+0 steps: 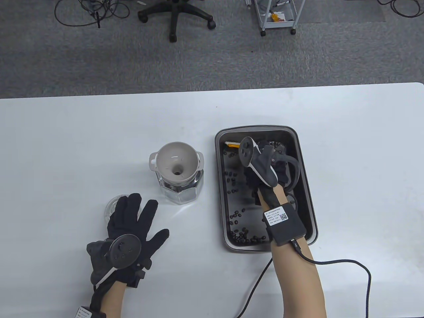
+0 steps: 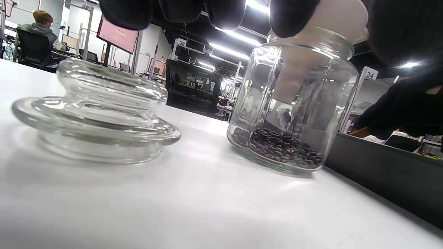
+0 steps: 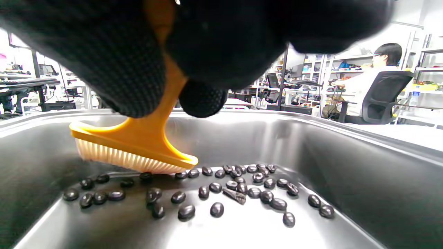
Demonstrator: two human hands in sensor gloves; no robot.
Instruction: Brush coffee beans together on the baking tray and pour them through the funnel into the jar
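Note:
A dark metal baking tray [image 1: 307,185] lies right of centre with coffee beans [image 1: 243,235] scattered along its left side and near end. My right hand [image 1: 265,165] is over the tray and grips the orange brush [image 3: 138,145] by its handle; the white bristles touch the tray floor [image 3: 242,228] behind a loose row of beans [image 3: 238,188]. The glass jar [image 1: 180,188] stands left of the tray with a grey funnel [image 1: 178,162] in its mouth and some beans [image 2: 277,145] at its bottom. My left hand [image 1: 135,225] rests flat on the table near the jar, fingers spread, holding nothing.
The jar's glass lid [image 2: 97,110] lies on the table just under my left fingertips [image 1: 132,202]. A black cable [image 1: 331,265] runs from my right wrist across the table's near edge. Beyond the far edge are an office chair base [image 1: 175,16] and a wheeled cart [image 1: 278,16].

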